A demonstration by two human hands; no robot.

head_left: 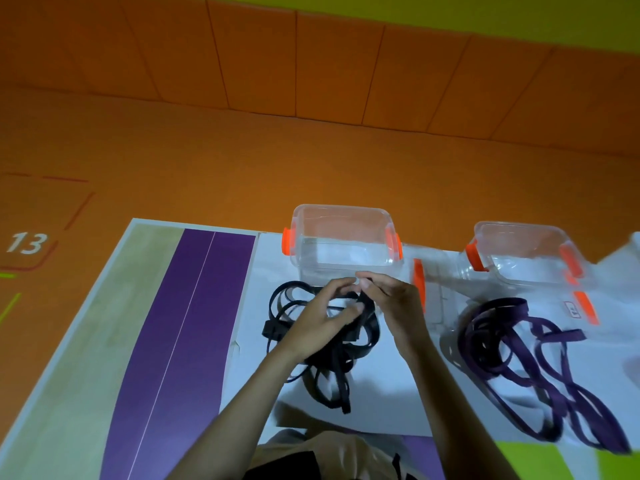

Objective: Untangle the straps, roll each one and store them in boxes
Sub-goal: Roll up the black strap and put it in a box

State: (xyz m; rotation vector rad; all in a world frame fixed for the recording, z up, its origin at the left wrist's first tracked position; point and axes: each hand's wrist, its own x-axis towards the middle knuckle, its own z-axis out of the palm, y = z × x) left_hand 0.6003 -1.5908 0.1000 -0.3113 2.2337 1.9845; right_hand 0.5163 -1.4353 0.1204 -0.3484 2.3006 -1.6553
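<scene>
Pinches a raised stretch of the tangled black flat webbing strap [329, 382] between the curled fingers of the left hand [325, 317] and the right hand [391, 303], fingertips meeting just in front of the clear plastic box with orange latches [346, 252]. Leaves the rest of that strap heaped on the white sheet [381, 386] beneath both wrists. Shows, further right, a second clear orange-latched box [519, 258] and, near it, a loose purple webbing strap [540, 358] sprawled on the same sheet, well apart from the black one.
</scene>
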